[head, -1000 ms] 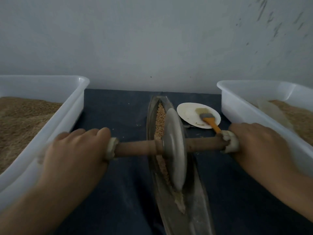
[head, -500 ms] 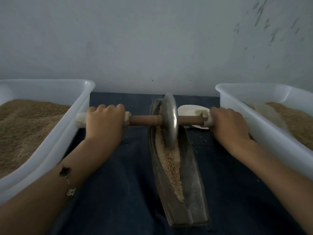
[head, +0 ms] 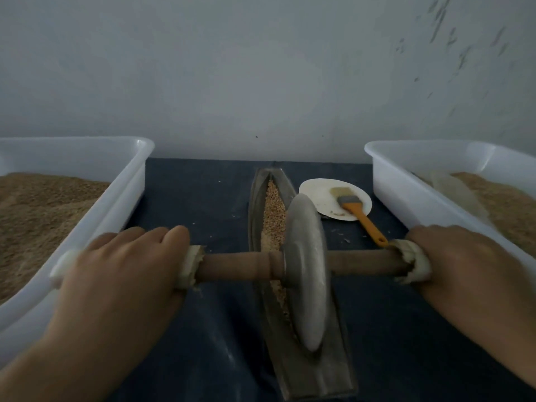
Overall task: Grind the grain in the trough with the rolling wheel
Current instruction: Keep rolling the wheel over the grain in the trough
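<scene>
A grey metal wheel (head: pixel 307 271) on a brown wooden axle (head: pixel 235 266) stands in the near half of a long boat-shaped metal trough (head: pixel 255 198). Tan grain (head: pixel 273 208) lies in the trough's groove, mostly beyond the wheel. My left hand (head: pixel 121 274) grips the axle's left end, which is wrapped in pale cloth. My right hand (head: pixel 464 268) grips the cloth-wrapped right end. Both hands lie palm down over the handle ends.
A white tub (head: pixel 121 195) of brown grain stands at the left, another white tub (head: pixel 406 195) with grain at the right. A white plate (head: pixel 316 195) holds an orange-handled brush (head: pixel 362 219) beyond the axle. Dark blue cloth (head: pixel 197 198) covers the surface; a grey wall rises behind.
The wheel has rolled back from the trough's far end to its near half, and both hands came toward me with the axle. The plate and brush are uncovered again.
</scene>
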Tool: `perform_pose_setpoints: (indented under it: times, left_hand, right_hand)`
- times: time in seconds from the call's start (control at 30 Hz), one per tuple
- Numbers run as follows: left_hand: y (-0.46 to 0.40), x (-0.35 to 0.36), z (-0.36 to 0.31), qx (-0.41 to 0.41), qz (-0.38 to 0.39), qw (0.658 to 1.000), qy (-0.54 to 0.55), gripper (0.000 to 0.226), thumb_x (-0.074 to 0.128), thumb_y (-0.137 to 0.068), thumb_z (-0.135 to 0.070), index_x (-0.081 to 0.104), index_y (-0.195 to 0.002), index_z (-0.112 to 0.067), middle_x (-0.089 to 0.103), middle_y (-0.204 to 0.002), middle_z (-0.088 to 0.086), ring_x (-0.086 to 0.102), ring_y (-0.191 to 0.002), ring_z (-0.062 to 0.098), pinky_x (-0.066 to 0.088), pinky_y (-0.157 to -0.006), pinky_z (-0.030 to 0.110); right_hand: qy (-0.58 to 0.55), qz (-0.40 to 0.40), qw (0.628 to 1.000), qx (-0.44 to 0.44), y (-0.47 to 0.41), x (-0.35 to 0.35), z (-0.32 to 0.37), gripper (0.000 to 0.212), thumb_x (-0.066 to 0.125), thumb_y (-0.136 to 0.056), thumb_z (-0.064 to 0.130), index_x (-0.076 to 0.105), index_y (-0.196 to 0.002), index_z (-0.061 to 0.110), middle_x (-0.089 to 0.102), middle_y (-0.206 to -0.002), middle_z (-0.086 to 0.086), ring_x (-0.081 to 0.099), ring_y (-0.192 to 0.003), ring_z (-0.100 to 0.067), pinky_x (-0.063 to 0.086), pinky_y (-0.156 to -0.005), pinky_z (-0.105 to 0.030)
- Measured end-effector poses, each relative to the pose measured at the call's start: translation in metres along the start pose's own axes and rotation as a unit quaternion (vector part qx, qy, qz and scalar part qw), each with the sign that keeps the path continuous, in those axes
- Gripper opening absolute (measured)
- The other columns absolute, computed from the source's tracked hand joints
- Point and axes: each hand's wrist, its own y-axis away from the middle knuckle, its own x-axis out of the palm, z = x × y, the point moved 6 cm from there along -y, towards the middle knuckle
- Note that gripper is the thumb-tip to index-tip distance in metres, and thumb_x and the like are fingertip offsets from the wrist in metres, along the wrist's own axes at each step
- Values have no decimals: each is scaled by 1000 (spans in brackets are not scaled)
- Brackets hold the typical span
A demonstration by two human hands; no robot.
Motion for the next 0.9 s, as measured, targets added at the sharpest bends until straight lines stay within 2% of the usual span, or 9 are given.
perform_pose_setpoints:
  times: [0.07,0.13,0.23,0.33,0.5,0.6,0.73,0.8,0.9]
  left_hand:
    - [-11,11,2,-18,-5,1000,0,47,80,-50,-8,38,-60,-24,42,-51,-8,44,-43,19,39,-47,30]
    - [-29,22,6,-52,-22,998,-15,41,74,-65,-13,34,-63,-24,38,-55,-9,39,-49,16,30,-54,29]
    - [-69,45,20,-127,-5,991,-50,32,60,-82,-26,30,-69,-25,44,-67,-8,45,-66,17,29,-65,30]
    - [-100,63,33,-165,22,985,-46,16,53,-86,-23,38,-80,-22,60,-90,2,57,-86,24,31,-70,31]
    - [-114,66,37,-149,41,986,-62,15,53,-86,-19,38,-83,-20,63,-97,5,59,-93,27,31,-70,32]
    - [-99,54,24,-123,31,988,-91,18,53,-86,-20,35,-83,-20,62,-95,2,57,-89,23,31,-70,31]
    - [-58,28,-7,-54,20,994,-91,29,58,-82,-30,29,-80,-26,57,-88,-7,56,-83,17,31,-69,29]
    - [-32,8,-24,-1,-8,998,-65,40,73,-64,-25,34,-75,-25,55,-72,-6,55,-66,20,33,-61,31]
    - [-4,-9,-30,39,-39,998,-4,48,82,-40,-13,43,-65,-21,48,-55,-3,49,-46,24,41,-49,34]
  right_hand:
    - [2,51,999,-2,-19,14,-1,32,72,-67,4,46,-66,23,59,-72,-5,50,-64,-22,41,-60,-37]
    - [-1,-37,999,-14,-38,18,3,25,68,-66,0,52,-69,18,57,-67,-6,52,-63,-29,35,-56,-34]
    - [44,-46,998,0,-78,35,9,15,58,-81,4,50,-84,17,60,-83,-8,51,-74,-28,30,-62,-32]
    - [70,-53,996,24,-114,42,11,8,54,-86,8,49,-88,15,61,-92,-10,54,-82,-29,29,-65,-33]
    - [86,-52,994,37,-121,47,11,9,57,-86,13,53,-94,15,61,-93,-8,56,-86,-29,28,-65,-32]
    - [76,-36,996,14,-99,43,9,11,56,-84,12,52,-93,17,61,-90,-5,55,-81,-26,32,-64,-33]
    - [-17,56,998,-18,-58,34,13,31,60,-81,23,55,-111,31,62,-87,3,59,-80,-19,46,-68,-32]
    - [-13,73,997,-35,-32,25,21,23,65,-75,26,49,-87,38,51,-72,13,54,-71,-11,37,-57,-27]
    - [0,51,997,-61,-7,6,28,54,80,-54,21,30,-65,35,26,-59,17,34,-54,-4,25,-48,-23]
